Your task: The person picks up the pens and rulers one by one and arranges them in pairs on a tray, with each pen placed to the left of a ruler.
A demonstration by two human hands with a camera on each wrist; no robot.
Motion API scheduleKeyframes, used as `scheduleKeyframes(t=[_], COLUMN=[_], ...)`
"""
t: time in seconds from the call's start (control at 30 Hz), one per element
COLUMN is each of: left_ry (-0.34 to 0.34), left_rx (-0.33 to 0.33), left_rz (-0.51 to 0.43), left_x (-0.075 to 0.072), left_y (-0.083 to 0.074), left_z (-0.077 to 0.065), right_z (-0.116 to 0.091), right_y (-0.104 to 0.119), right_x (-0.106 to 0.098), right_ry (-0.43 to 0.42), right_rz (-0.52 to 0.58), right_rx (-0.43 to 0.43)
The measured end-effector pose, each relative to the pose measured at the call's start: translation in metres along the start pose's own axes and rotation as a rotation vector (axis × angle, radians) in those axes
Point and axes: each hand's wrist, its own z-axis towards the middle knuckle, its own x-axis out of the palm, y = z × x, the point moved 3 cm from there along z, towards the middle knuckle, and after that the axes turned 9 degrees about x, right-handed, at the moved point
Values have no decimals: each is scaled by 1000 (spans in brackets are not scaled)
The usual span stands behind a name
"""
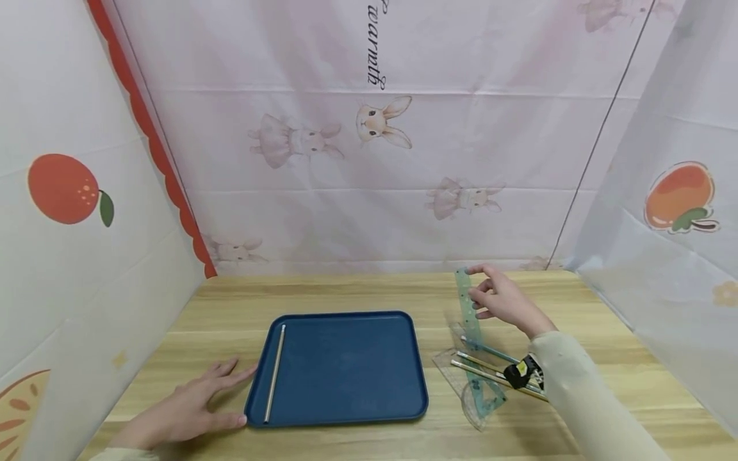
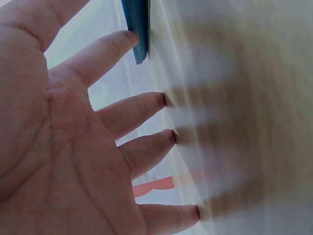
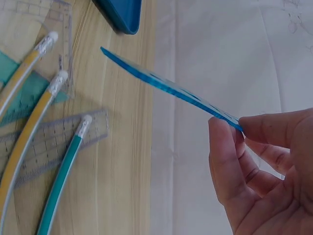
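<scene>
My right hand (image 1: 503, 301) pinches one end of a translucent teal ruler (image 3: 166, 88) between thumb and fingertips. In the right wrist view the ruler is tilted above the table. With fingers spread, my left hand (image 1: 187, 406) touches the left edge of a blue tray (image 1: 346, 371) with its thumb and index finger. A single pencil (image 1: 275, 374) lies along the tray's left side. Below the right hand is a pile with yellow pencils (image 3: 33, 122), a teal pencil (image 3: 61, 181), a clear ruler (image 3: 100, 127) and a teal set square (image 1: 490, 402).
A clear protractor (image 1: 469, 410) and a clear set square (image 1: 445, 366) lie at the pile's left side, right of the tray. Printed cloth (image 1: 346, 218) walls off the wooden table (image 1: 357, 291) at the back and both sides.
</scene>
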Motion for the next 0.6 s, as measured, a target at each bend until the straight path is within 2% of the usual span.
scheduleKeyframes(t=[0.2, 0.6], left_ry=[-1, -4], left_rx=[1, 4], left_rz=[14, 31], left_x=[0, 1], left_y=[0, 2], left_z=[1, 2], right_z=[0, 5], right_y=[4, 7], right_x=[9, 28], right_ry=[19, 42], right_rz=[62, 101], right_rx=[-14, 2])
